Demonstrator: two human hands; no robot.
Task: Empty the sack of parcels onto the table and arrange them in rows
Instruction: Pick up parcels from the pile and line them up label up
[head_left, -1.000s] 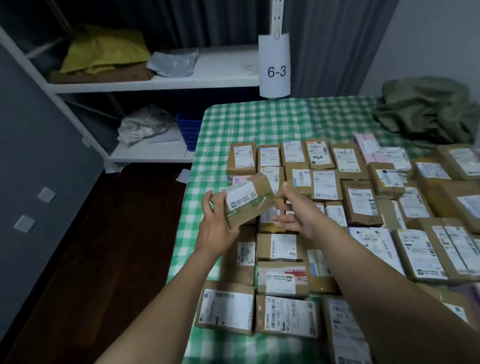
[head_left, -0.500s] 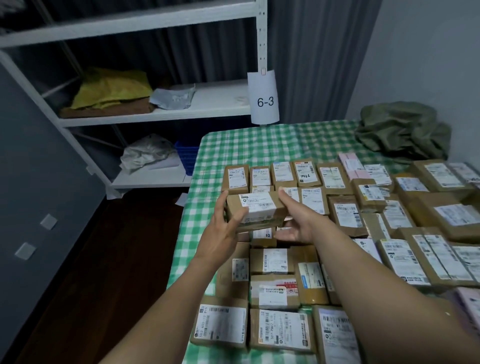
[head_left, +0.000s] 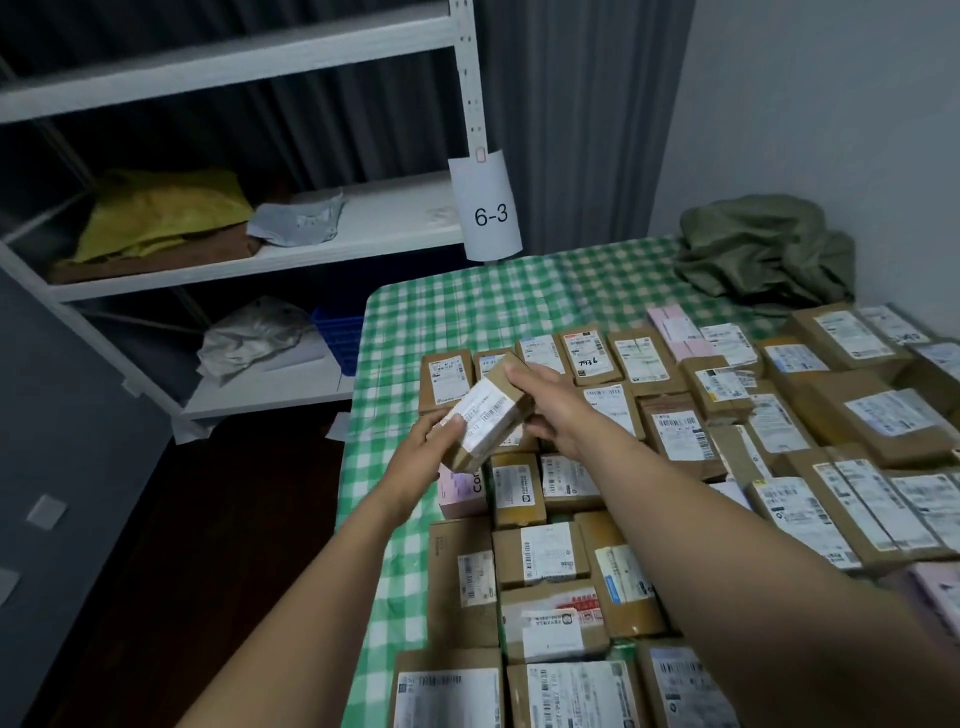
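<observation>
Parcel (head_left: 488, 410) — small brown box, tilted, gripped at opposite ends by left hand (head_left: 436, 447) and right hand (head_left: 545, 400) above rowed parcels (head_left: 540, 551) on checked surface (head_left: 467, 312).

The raised parcel (head_left: 488, 410) is matt brown cardboard with a smooth white paper label that has a slight sheen. The parcels (head_left: 540, 556) lying flat are the same dull cardboard with paper labels. A pink packet (head_left: 670, 322) among them looks smoother. The tablecloth (head_left: 467, 312) is soft, matt cloth in green and white checks. The sack (head_left: 763, 249) is crumpled olive cloth. The rack (head_left: 465, 78) looks like white painted metal, and its tag (head_left: 491, 208) is plain paper. The crate (head_left: 337, 338) is blue plastic. The floor (head_left: 208, 519) is dark wood with a faint sheen.
</observation>
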